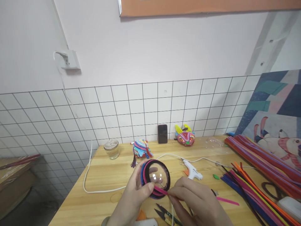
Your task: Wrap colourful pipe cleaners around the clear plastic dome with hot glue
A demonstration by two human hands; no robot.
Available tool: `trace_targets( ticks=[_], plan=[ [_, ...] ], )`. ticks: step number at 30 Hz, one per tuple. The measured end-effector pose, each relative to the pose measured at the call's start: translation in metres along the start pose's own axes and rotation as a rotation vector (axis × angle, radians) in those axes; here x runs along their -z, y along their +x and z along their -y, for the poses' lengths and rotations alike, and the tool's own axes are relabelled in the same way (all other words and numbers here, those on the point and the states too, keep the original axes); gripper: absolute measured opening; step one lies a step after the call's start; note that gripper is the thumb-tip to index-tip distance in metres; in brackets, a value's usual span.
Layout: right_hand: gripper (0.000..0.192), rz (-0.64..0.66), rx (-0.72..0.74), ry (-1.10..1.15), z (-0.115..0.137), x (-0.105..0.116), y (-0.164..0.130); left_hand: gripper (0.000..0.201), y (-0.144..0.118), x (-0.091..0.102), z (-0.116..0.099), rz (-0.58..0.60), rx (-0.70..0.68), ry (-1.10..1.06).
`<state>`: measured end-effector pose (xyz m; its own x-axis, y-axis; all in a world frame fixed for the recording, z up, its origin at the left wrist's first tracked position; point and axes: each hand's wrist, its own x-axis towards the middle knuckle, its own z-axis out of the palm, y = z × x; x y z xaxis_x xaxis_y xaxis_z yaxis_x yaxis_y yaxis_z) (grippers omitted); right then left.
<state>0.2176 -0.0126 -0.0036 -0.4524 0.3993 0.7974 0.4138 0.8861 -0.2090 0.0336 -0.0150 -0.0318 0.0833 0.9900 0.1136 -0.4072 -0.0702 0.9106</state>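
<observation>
Transparent dome (157,177), ringed with black, pink and blue chenille stems, is grasped by the left hand (137,192) above the worktop (94,204), well apart from its back edge; a pink chenille stem (161,190) against it is pinched in the right hand's (196,196) fingertips; snips (167,213) are seen below; a glass jar (111,149) is placed at the back left corner.

I see a wooden table (77,207), a phone (162,134) standing at its back. Left of the phone sit a striped toy (141,148) and a jar (111,150); right of it, a yellow-eared toy (185,138) and, further forward, a glue gun (193,171) and coloured pipe cleaners (254,194).
</observation>
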Motion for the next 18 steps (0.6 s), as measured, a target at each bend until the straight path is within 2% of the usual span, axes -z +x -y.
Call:
trace_targets(
  ticks=[6,14,18],
  plan=[
    [0.018,0.078,-0.045,0.033,-0.0036,0.003,-0.0049,0.056,-0.001,0.0014,-0.003,0.033,0.014,-0.017],
    [0.016,0.044,-0.096,0.108,-0.0025,0.0032,0.0009,0.057,-0.0012,0.0015,-0.0054,0.064,0.034,-0.047],
    [0.016,0.079,-0.085,0.124,-0.0017,0.003,-0.0008,0.057,-0.0019,-0.0001,-0.0087,0.043,0.066,-0.05]
  ],
)
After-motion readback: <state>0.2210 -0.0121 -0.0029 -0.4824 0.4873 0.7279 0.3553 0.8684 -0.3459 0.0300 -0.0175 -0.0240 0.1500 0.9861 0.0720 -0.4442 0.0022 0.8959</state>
